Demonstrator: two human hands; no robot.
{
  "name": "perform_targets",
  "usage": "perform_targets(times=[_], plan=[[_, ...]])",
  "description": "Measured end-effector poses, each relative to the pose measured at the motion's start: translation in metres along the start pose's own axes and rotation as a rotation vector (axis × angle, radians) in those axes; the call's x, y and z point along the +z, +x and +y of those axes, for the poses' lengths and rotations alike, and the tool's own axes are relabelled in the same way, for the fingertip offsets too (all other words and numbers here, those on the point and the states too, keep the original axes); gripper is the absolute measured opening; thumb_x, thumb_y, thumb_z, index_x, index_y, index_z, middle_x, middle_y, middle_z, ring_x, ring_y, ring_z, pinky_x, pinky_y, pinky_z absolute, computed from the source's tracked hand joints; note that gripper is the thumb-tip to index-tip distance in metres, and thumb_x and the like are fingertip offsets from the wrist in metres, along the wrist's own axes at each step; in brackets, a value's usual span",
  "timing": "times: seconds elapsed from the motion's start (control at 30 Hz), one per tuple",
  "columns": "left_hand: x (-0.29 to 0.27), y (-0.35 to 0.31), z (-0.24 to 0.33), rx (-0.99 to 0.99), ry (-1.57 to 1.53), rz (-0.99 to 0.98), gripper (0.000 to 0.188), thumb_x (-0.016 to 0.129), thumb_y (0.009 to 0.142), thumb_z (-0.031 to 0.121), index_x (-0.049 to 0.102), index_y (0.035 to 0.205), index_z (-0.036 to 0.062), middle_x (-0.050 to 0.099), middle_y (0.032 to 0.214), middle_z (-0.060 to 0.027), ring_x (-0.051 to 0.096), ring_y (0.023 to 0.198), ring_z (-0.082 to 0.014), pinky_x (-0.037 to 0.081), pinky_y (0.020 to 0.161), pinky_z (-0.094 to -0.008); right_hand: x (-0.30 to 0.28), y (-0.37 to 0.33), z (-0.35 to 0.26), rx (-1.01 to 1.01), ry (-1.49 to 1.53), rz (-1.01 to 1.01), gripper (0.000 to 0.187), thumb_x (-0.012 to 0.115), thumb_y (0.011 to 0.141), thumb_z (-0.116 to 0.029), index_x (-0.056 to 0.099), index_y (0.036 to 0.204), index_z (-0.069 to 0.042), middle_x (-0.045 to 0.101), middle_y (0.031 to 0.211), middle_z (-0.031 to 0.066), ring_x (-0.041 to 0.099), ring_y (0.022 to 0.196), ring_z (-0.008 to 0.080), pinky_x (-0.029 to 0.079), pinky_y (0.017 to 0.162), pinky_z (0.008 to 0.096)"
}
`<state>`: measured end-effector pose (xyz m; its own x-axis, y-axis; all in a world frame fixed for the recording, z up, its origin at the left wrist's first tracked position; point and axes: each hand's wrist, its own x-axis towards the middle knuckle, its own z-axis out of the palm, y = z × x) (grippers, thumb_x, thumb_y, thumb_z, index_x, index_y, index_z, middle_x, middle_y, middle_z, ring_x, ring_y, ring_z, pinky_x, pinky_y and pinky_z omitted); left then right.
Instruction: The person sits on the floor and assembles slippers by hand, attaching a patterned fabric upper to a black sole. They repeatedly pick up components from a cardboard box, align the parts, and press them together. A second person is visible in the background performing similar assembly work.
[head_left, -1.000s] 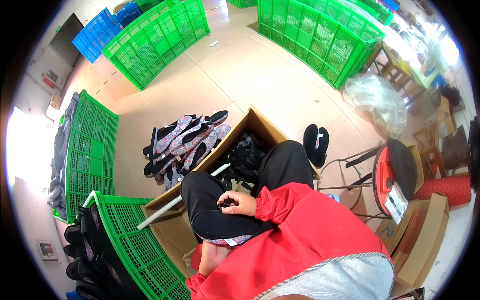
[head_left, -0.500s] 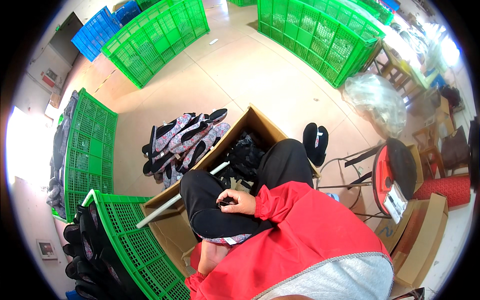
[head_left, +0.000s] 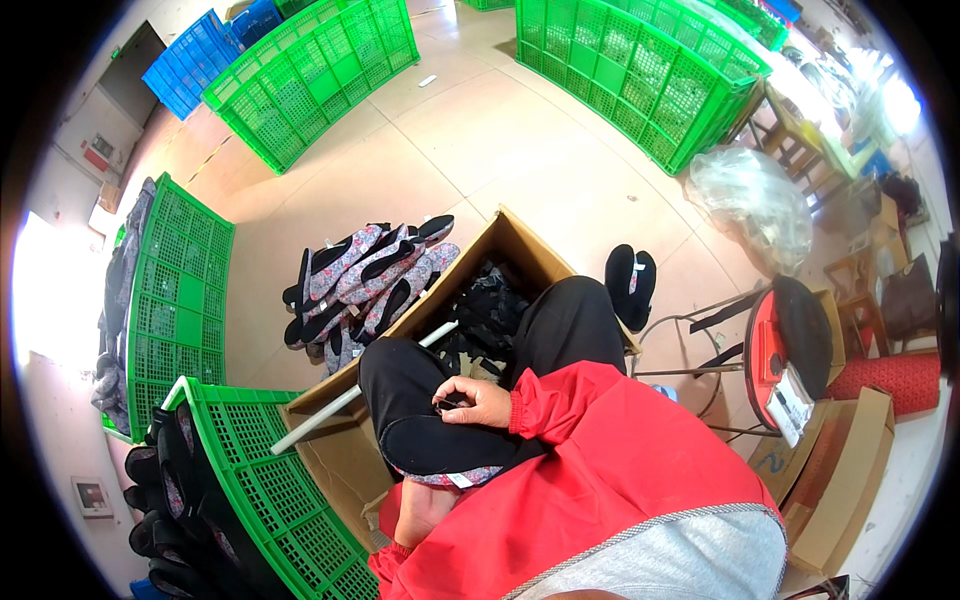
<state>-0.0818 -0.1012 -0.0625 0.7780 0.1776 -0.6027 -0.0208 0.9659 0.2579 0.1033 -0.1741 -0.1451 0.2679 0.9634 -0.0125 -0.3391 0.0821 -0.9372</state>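
Across my lap lies a black slipper (head_left: 435,446) with a floral edge and a small white tag. My left hand (head_left: 428,503) passes under its near end; only the wrist and heel of the hand show, and the fingers are hidden. At the slipper's far edge, my right hand (head_left: 479,402) is closed, thumb and fingers curled round something small and dark that I cannot make out. Between and below my knees stands an opened cardboard box (head_left: 535,243) with black scraps (head_left: 492,312) inside. A white tube (head_left: 325,417) lies across the box.
Several floral slippers (head_left: 375,270) are piled on the floor beyond the box. A black pair (head_left: 630,287) lies to the right. Green crates (head_left: 178,300) stand left and ahead; one near crate (head_left: 265,455) has black slippers beside it. A round stool (head_left: 800,335) is at right.
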Motion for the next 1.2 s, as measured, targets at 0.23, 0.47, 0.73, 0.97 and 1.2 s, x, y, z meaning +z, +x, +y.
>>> perform_targets(times=[0.23, 0.47, 0.73, 0.97, 1.2], plan=[[0.004, -0.002, 0.002, -0.001, -0.005, -0.003, 0.043, 0.039, 0.103, 0.029, 0.046, 0.137, 0.0037, 0.051, 0.139, -0.0086, 0.052, 0.124, -0.0245, 0.041, 0.107, -0.0420, -0.003, -0.007, -0.024, -0.008, 0.051, 0.034, 0.033, 0.072, 0.088, -0.017, 0.057, 0.116, -0.007, 0.057, 0.109, -0.0003, 0.054, 0.098, 0.0061, 0.045, 0.083, 0.0213], [0.021, -0.006, 0.019, 0.199, 0.076, -0.017, 0.043, 0.039, 0.103, 0.028, 0.045, 0.138, 0.0035, 0.051, 0.140, -0.0081, 0.051, 0.125, -0.0234, 0.041, 0.107, -0.0415, -0.035, 0.003, -0.044, -0.080, 0.253, 0.391, 0.021, 0.056, 0.098, -0.014, 0.053, 0.116, -0.006, 0.062, 0.082, 0.0023, 0.045, 0.058, 0.0033, 0.034, 0.052, 0.0171], [0.084, 0.034, 0.022, 0.629, 0.431, -0.155, 0.008, 0.062, 0.091, -0.001, 0.057, 0.094, 0.0045, 0.065, 0.101, -0.0059, 0.060, 0.090, -0.0119, 0.046, 0.087, -0.0276, -0.046, -0.027, -0.097, -0.185, 0.200, 0.364, 0.028, 0.055, 0.088, -0.003, 0.056, 0.115, -0.002, 0.066, 0.105, 0.0134, 0.063, 0.078, 0.0133, 0.045, 0.061, 0.0194], [0.086, 0.095, -0.003, 0.759, 0.605, -0.064, 0.012, 0.065, 0.090, 0.000, 0.055, 0.087, 0.0064, 0.062, 0.089, 0.0006, 0.052, 0.077, -0.0042, 0.041, 0.071, -0.0194, -0.048, -0.043, -0.128, -0.359, 0.092, 0.283, 0.048, 0.072, 0.087, -0.022, 0.055, 0.124, 0.002, 0.056, 0.124, 0.0086, 0.054, 0.114, 0.0151, 0.042, 0.100, 0.0299], [0.092, 0.105, -0.018, 0.718, 0.517, -0.086, 0.009, 0.063, 0.092, 0.003, 0.055, 0.096, 0.0052, 0.060, 0.094, -0.0008, 0.053, 0.083, -0.0063, 0.042, 0.075, -0.0216, -0.045, -0.044, -0.127, -0.238, -0.063, 0.502, 0.043, 0.075, 0.083, -0.015, 0.059, 0.119, 0.001, 0.062, 0.110, 0.0046, 0.058, 0.102, 0.0117, 0.045, 0.093, 0.0277]])
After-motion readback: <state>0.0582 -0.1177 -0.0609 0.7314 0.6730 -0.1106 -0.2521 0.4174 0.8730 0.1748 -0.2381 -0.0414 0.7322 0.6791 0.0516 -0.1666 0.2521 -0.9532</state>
